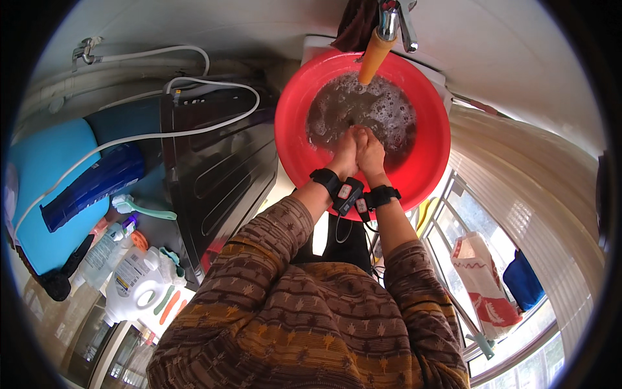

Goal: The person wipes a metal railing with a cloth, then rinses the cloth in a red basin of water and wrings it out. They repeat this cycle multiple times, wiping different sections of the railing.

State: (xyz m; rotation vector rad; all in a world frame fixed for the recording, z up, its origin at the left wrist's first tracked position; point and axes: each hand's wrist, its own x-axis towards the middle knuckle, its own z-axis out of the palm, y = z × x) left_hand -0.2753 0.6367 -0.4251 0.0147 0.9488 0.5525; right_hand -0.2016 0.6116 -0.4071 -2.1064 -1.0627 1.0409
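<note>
Before me a red plastic basin (427, 121) holds dark, murky water (335, 109) with white suds on top. My left hand (345, 148) and my right hand (370, 150) are pressed together over the near part of the water, fingers bent inward. Their fingertips are partly hidden, and whether something is between them cannot be seen. A chrome faucet (388, 22) with a yellow-orange sleeve (373, 58) on its spout reaches over the basin's far side. Black straps with small devices circle both wrists.
A dark washing machine (218, 141) stands left, a white hose (146, 134) looping over it. Further left are a scrub brush (150, 212), a white detergent jug (133, 284) and a blue container (97, 182). Dark cloth (357, 26) hangs beside the faucet. A curtain (534, 170) hangs right.
</note>
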